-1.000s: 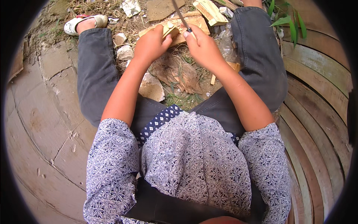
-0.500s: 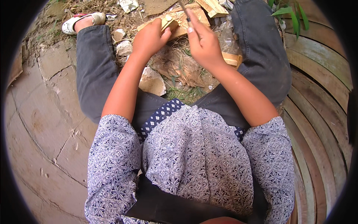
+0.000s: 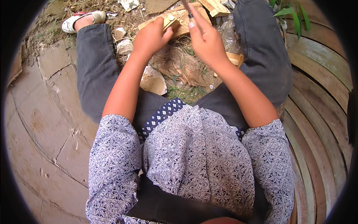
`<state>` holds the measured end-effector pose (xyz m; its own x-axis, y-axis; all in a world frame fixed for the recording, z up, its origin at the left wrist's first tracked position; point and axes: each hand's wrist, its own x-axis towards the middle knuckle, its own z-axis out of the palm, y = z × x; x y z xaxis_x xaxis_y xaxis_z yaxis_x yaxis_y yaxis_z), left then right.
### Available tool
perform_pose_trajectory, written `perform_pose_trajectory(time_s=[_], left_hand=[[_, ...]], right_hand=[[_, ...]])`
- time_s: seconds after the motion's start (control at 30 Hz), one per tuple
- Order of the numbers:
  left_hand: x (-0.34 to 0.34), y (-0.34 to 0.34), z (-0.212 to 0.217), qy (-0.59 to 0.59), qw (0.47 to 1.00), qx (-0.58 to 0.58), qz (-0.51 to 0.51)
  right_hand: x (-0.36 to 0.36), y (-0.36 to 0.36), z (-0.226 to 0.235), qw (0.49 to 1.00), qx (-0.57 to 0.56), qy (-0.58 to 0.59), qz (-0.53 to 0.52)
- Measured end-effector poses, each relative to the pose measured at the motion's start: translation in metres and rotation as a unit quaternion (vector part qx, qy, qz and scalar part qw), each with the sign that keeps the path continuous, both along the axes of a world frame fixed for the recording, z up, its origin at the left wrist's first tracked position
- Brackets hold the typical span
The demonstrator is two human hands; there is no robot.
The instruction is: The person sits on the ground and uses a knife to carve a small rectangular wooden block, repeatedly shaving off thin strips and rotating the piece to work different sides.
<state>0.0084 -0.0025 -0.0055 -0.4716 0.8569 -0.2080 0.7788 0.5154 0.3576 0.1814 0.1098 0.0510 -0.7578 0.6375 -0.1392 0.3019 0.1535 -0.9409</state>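
Observation:
My left hand is closed round a small pale wood piece, pressing it on a larger wooden block that lies on the ground. To its right, my right hand grips the handle of what looks like a knife. A dark band shows where the handle meets the blade. The blade points up and away, and its far end runs out of the picture. It is apart from the wood piece in my left hand.
Between my legs are a pale stone, a weathered chunk of wood and scattered grass. Cut wood pieces and a clear plastic bottle lie by my right leg. Wooden planks run along the right, paving along the left.
My right hand and the knife have shifted slightly to the right. My left hand stays on the wood piece, almost unmoved.

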Motion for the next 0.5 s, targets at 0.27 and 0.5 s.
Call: perform_pose_trajectory(time_s=[0.27,0.5], left_hand=[[-0.002,0.004,-0.001,0.015,1.000,0.022,-0.017],[0.005,0.008,0.001,0.004,1.000,0.011,-0.021]], right_hand=[[0.008,-0.001,-0.020,0.990,0.066,-0.115,0.056],[0.020,-0.011,-0.054,0.995,0.082,-0.053,0.016]])
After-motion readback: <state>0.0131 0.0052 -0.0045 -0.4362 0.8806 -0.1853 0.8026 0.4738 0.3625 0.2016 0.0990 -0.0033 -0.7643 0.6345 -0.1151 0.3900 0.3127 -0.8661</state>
